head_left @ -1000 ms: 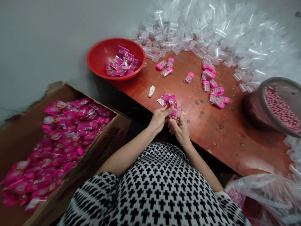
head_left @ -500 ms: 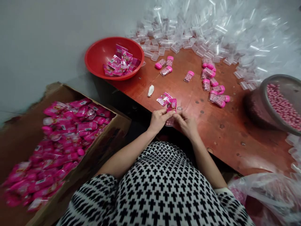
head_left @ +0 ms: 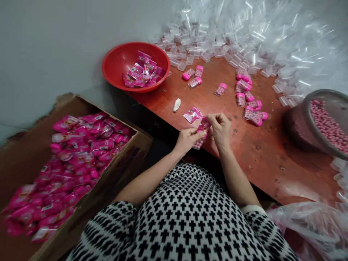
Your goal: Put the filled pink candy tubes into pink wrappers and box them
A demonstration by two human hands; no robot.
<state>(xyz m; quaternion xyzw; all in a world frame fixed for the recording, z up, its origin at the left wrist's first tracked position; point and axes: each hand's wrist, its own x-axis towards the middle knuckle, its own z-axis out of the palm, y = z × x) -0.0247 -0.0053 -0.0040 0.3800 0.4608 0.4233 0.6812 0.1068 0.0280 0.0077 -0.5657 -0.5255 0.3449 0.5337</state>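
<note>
My left hand (head_left: pixel 187 139) is closed around a small clear container of pink balls (head_left: pixel 199 144) at the table's front edge. A pink printed wrapper (head_left: pixel 203 124) covers the container's upper part. My right hand (head_left: pixel 221 128) has its thumb and forefinger pinched at that wrapper's upper right corner; its other fingers are curled. Flat pink wrappers (head_left: pixel 192 115) lie on the wooden table (head_left: pixel 244 145) just beyond my left hand. Farther back are several filled containers with pink caps (head_left: pixel 240 99).
A red bowl (head_left: pixel 108 69) of wrappers stands at the table's left. Beneath it, a cardboard box (head_left: pixel 141 139) holds many wrapped pink containers. Clear empty containers (head_left: pixel 244 40) are heaped at the back. On the right stand a tub (head_left: pixel 299 125) of pink balls and a plastic bag (head_left: pixel 312 221).
My right hand has risen from beside the container to the wrapper's top corner. The container and wrapper are now tilted to the right. My left hand keeps its hold.
</note>
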